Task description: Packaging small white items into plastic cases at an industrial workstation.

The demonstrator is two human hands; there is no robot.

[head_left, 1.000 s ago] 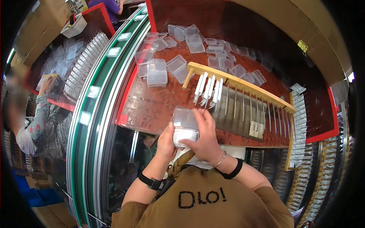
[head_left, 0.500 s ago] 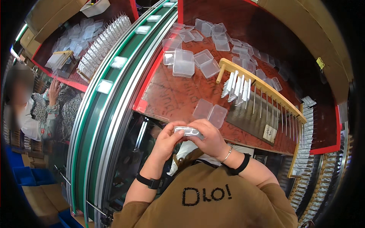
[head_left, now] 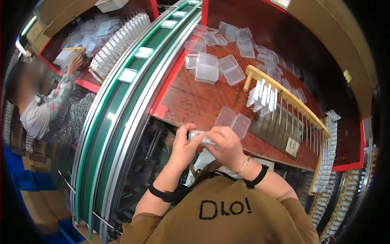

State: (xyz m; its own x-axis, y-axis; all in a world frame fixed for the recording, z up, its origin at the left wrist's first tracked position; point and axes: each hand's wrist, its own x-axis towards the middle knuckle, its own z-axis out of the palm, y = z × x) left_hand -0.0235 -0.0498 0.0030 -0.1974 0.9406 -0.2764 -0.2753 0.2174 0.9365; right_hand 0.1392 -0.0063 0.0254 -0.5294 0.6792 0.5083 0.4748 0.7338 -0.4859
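Close above the table's front edge, a small clear plastic box [head_left: 208, 140] with whitish contents is held between both my hands. My left hand [head_left: 180, 147] grips its left end with thumb and fingers. Curled over its right part, my right hand [head_left: 226, 143] hides much of the box, and the contents are blurred. Just beyond my right hand lies an opened clear box [head_left: 241, 125], lid and base side by side. To the right, a wooden rack [head_left: 289, 96] with metal rods bears several white packets [head_left: 266, 97] at its left end.
Many clear boxes [head_left: 207, 68] lie scattered across the red table [head_left: 183, 95]. Left of it runs a green conveyor belt [head_left: 106, 122] carrying filled boxes [head_left: 128, 75]. Past the belt, a co-worker's hand [head_left: 74, 65] is at another rack. More packets hang on a rack [head_left: 328, 150] at right.
My hands have closed further over the box, which now tilts and shows less. Boxes on the belt have moved away toward the top. The co-worker's hand has reached to the rack. My view has shifted slightly.
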